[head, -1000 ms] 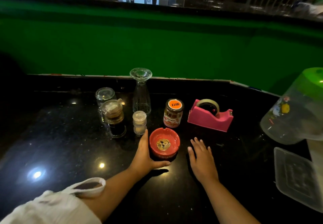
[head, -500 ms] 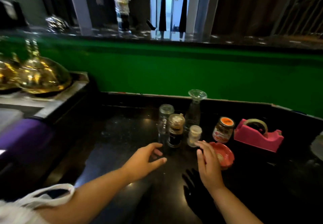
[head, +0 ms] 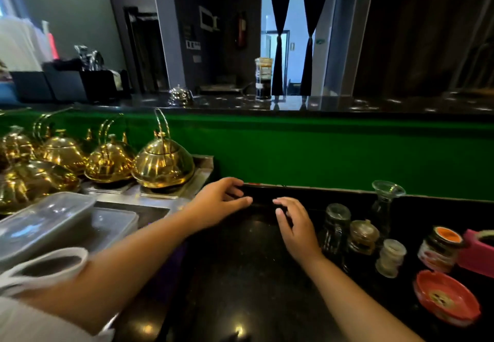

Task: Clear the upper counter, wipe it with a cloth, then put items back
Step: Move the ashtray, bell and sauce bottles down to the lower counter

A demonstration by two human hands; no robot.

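Hands over black counter [head: 240, 261]
Left hand [head: 220, 202], right hand [head: 295, 230]: fingers loosely spread, holding nothing; upper counter [head: 361, 106] at 12 o'clock.

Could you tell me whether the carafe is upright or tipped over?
Upright: the carafe stands with its flared mouth on top.

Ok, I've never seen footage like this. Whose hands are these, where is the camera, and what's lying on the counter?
No machine: a person wears one camera on the head, looking down at their bare hands. The left hand and right hand hover over a black counter, holding nothing. To the right stand glass jars, a carafe, a red ashtray and a pink tape dispenser. Brass teapots sit on the left. The upper counter behind carries a bell and a tall jar.
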